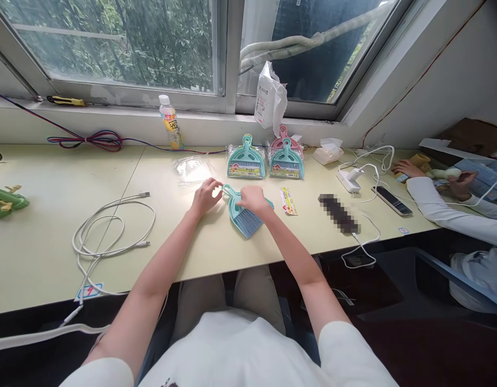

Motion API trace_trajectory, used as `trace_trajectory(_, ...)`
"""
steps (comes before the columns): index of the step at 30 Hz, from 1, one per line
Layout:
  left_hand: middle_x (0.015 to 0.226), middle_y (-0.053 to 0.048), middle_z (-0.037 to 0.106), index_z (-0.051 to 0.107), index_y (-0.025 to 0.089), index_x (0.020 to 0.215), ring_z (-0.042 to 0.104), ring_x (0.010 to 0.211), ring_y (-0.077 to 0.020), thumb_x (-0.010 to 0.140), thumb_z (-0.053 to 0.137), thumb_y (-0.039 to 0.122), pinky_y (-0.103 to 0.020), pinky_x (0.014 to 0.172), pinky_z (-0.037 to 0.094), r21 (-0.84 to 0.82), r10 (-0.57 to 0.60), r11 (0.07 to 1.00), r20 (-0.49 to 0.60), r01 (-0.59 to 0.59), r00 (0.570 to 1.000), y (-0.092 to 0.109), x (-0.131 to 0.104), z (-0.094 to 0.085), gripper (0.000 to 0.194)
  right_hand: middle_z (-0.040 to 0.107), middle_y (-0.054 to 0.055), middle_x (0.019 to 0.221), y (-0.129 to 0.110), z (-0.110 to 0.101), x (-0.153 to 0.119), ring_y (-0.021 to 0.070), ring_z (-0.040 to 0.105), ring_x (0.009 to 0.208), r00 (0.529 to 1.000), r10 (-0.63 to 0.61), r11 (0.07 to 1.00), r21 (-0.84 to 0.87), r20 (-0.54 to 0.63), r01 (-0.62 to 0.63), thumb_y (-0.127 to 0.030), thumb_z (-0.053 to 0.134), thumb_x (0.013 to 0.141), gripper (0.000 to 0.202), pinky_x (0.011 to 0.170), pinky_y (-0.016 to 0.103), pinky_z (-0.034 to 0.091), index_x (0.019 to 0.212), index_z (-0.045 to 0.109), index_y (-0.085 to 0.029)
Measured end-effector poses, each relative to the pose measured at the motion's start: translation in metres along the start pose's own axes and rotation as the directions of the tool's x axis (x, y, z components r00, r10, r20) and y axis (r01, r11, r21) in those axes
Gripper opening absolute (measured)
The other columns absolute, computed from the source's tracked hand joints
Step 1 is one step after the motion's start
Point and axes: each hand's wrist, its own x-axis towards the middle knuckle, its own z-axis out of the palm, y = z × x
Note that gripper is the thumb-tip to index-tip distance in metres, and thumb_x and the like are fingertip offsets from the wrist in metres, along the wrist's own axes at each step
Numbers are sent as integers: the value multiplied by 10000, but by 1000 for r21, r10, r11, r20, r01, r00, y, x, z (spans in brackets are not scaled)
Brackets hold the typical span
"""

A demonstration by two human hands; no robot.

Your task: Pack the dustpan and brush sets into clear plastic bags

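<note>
A small turquoise dustpan (234, 208) with a matching brush (247, 221) lies on the table in front of me, its grey-blue bristles facing the near edge. My right hand (252, 198) is closed over the middle of the set, around the brush's upper part; its grip is partly hidden. At the looped handle end, my left hand (207, 195) has its fingertips pinched on the dustpan handle. Just right of the set lies a yellow printed label card (289, 201). Behind my left hand is a crumpled clear plastic bag (192, 171).
Bagged turquoise sets (246, 161) and a pink one (286, 133) stand at the back. A bottle (171, 122), coiled white cable (119, 217), power strip (349, 181), blurred dark object (339, 214) and phone (392, 201) surround the work area. Another person's hand (408, 168) is at right.
</note>
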Motion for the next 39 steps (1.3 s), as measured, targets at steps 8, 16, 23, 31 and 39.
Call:
trace_trajectory(8,1331,-141,567,562,221,1321,508,1267,-298,859,454,61,-462,1040,416,235,245,927,205,-291,948,-6,4,5,501,723,138,1084,-7,16,4,262,684,993,999,3,999,34,-52,-1,-368,622,922,242,773,299,470,1013,731,-173)
trace_trajectory(16,1300,-150,608,660,212,1187,519,1279,-306,872,451,56,-496,1068,416,169,320,917,231,-362,919,-8,5,7,408,715,112,1092,-8,23,9,243,678,965,996,25,995,98,-86,-17,-335,631,927,180,758,292,470,992,723,-195)
trace_trajectory(23,1208,-117,689,707,207,1102,608,1202,-255,895,434,71,-420,1012,498,75,274,950,259,-302,926,-15,4,10,369,732,81,1060,-2,25,15,232,672,971,998,9,991,131,-64,0,-345,680,892,152,763,278,471,942,734,-211)
trace_trajectory(31,1117,-110,724,747,238,995,659,1115,-271,837,484,86,-435,967,527,30,235,967,265,-251,935,-23,5,14,342,731,121,1077,-2,21,14,262,681,981,998,-39,996,77,-49,43,-290,691,872,151,779,301,499,969,739,-184)
trace_trajectory(39,1364,-112,589,650,247,1240,472,1353,-307,838,560,206,-521,1148,346,-186,14,982,-14,-17,1000,-5,10,16,414,707,98,1099,2,35,14,242,676,969,982,88,978,202,-169,-52,-331,612,887,195,808,302,495,984,712,-194)
